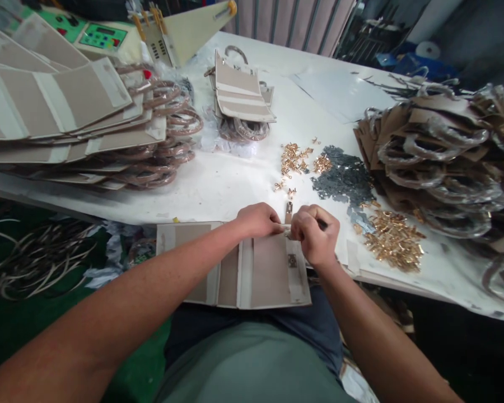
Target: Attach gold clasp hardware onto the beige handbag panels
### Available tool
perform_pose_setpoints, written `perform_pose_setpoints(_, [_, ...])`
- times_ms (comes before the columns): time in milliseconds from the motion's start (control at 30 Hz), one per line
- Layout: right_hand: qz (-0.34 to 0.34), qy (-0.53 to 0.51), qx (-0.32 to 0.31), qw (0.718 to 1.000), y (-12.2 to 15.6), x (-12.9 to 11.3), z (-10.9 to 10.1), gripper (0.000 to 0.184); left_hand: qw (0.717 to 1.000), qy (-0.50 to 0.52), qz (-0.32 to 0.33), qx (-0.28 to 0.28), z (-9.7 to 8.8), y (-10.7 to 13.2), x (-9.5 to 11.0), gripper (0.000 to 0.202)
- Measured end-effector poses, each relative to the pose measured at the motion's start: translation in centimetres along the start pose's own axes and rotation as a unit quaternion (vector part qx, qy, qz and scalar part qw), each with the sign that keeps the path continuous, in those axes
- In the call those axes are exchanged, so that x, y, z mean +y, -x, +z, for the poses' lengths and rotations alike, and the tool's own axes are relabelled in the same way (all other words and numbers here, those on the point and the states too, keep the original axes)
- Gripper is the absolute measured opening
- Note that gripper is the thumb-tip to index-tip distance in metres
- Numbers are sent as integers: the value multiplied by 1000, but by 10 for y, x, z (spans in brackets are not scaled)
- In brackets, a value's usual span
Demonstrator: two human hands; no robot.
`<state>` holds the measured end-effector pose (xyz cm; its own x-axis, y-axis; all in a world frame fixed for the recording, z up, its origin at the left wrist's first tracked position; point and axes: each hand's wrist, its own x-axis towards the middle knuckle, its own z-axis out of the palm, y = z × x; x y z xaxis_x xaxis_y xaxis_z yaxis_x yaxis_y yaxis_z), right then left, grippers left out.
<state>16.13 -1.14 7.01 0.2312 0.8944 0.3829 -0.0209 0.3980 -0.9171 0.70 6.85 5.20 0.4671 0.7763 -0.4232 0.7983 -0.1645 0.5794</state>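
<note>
Far left: stack of flat bags (59, 106) with ring handles, piled on the table (235, 184). It leans to the near edge, so a knock could slide it off. Below it, loose cords (33, 257) on the floor.

Centre far: smaller pile of bags (241, 95), well apart from the hands.

Centre near: beige panel (252, 268) lies open, far edge on the table rim and near edge over the lap. It has only part support and could tip or slip toward the person if the hands let go.

Left hand (258, 220) is closed, fingertips pinching the panel's far edge just beside the small tab (288, 211). The tab stands upright between the two hands.

Right hand (317, 238) is curled into a tight fist at the foot of the tab. What is inside the fist is hidden; a dark tip shows behind the knuckles, can't tell what.

A small metal clasp (292, 260) sits on the panel just near of the right hand.

Risks, my read:
- The pinch is small, so the tab could twist out of line.
- A slip could scratch the panel face.

Right of the hands:
- Gold fittings (294, 158) far.
- Grey plates (344, 179) in between.
- More gold clips (392, 239) near the right wrist. A sweep of that forearm could scatter them off the edge.

Far right: heap of brown wrapped bags (445, 151), piled loosely; it could slump onto the clips.
</note>
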Motion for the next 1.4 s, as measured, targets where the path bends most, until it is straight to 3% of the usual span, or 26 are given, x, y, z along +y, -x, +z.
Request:
perform_pose_setpoints(100, [35, 31, -14, 999, 4, 10, 2, 43, 1000, 0, 1, 7, 0, 5, 2, 22])
perform_pose_setpoints(200, [33, 38, -19, 999, 4, 16, 2, 43, 988, -47, 61, 132, 13, 30, 3, 31])
perform_pose_setpoints(267, [33, 45, -27, 998, 2, 17, 0, 43, 957, -99, 154, 226, 35, 59, -2, 42])
perform_pose_setpoints(300, [34, 47, -31, 998, 1, 17, -1, 43, 943, -116, 198, 240, 48, 75, -6, 48])
perform_pose_setpoints(400, [38, 45, -32, 998, 1, 16, -2, 43, 923, -154, 298, 187, 89, 116, -20, 78])
perform_pose_setpoints(467, [40, 48, -25, 998, 0, 15, -2, 42, 922, -185, 308, 146, 108, 131, -27, 89])
perform_pose_setpoints(533, [42, 52, -26, 997, -1, 13, 0, 42, 924, -213, 291, 125, 117, 134, -28, 88])
perform_pose_setpoints(700, [48, 12, -15, 999, 1, 7, 1, 41, 925, -239, 275, 106, 112, 125, -20, 84])
perform_pose_setpoints(1067, [135, -166, 79, 974, 35, -9, -26, 39, 922, -263, 276, 71, 88, 125, -10, 82])
perform_pose_setpoints(1400, [132, -149, 70, 977, 34, 1, -27, 39, 918, -267, 285, 65, 88, 121, -12, 85])
